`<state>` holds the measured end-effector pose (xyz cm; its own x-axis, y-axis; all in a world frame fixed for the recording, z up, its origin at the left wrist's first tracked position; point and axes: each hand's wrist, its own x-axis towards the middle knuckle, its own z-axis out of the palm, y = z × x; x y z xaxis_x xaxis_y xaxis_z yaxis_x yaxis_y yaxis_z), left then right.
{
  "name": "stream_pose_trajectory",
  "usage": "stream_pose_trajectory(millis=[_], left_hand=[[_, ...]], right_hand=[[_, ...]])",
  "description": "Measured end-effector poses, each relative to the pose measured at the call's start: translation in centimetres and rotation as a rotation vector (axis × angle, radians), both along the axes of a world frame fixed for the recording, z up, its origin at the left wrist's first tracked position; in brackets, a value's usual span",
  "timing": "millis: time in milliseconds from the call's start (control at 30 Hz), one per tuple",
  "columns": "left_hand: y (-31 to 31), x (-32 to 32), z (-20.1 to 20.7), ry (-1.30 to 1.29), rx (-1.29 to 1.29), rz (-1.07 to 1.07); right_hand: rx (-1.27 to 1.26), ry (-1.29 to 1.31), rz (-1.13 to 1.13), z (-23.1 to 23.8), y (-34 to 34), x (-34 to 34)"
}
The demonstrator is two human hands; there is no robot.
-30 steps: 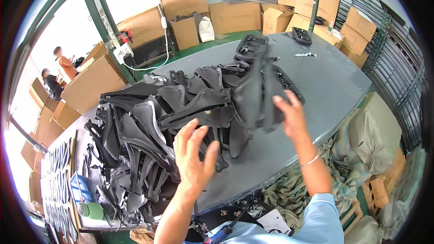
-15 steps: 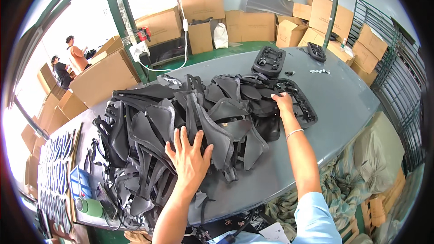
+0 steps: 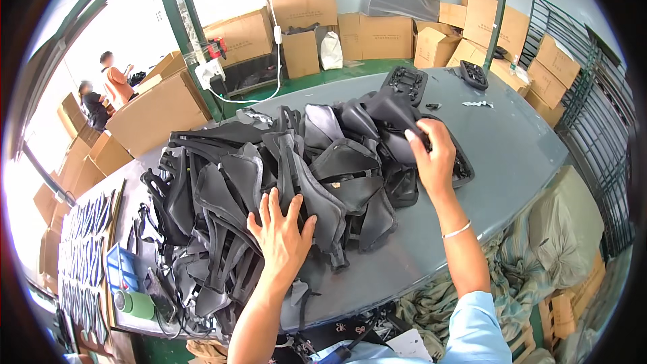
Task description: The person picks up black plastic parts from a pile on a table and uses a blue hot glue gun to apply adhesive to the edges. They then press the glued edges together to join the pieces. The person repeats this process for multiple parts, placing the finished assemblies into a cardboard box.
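A large heap of black padded pieces with straps covers the left and middle of the grey table. My left hand lies on the heap with its fingers spread, holding nothing. At the heap's right end, my right hand pinches the edge of a black padded piece and holds it raised, tilted away to the upper left. Behind this hand, partly hidden, is a black rounded moulded tray. A similar tray sits farther back.
A small black tray and a small white strip lie at the far right. Near the left edge stand a green bottle and a blue basket. Cardboard boxes line the wall; two people are at the far left.
My right hand has closed on a black padded piece and raised its far end, shifting other pieces at the heap's right side. My left hand stays in place.
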<state>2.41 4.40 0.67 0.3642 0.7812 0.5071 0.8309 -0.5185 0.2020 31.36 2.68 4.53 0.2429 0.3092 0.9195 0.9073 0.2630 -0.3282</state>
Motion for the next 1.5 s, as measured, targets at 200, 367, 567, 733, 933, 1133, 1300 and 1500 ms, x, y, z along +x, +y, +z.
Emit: stream_pose_trajectory(millis=[200,367,567,733,933,1133,1300,1500], left_hand=[[-0.7,1.5,0.2,-0.032,0.019,-0.027],[-0.6,1.7,-0.9,-0.015,0.02,-0.07],[-2.2,3.8,0.2,-0.141,0.135,-0.216],[-4.5,8.3,0.3,-0.321,-0.129,-0.48],[-2.5,9.6,-2.8,-0.243,-0.167,-0.4],[-0.2,7.9,-0.7,-1.027,-0.694,-0.34],[2.0,7.0,0.9,-0.843,-0.213,-0.251],[0.9,8.6,1.8,-0.451,0.264,-0.183]], right_hand=[[-0.101,-0.585,0.137,-3.0,-3.8,-3.6],[-0.257,-0.749,0.165,-8.3,-8.5,-3.4],[-0.227,0.015,0.19,-11.6,-10.4,-3.3],[-0.486,-0.338,0.174,-10.9,-10.0,-4.4],[-0.327,-0.078,-0.005,-11.1,-10.6,-1.9],[0.156,1.365,-0.07,-10.8,-12.7,5.5],[0.532,1.638,0.358,-15.3,-14.9,9.9],[0.326,1.15,0.115,-9.0,-13.6,0.3]])
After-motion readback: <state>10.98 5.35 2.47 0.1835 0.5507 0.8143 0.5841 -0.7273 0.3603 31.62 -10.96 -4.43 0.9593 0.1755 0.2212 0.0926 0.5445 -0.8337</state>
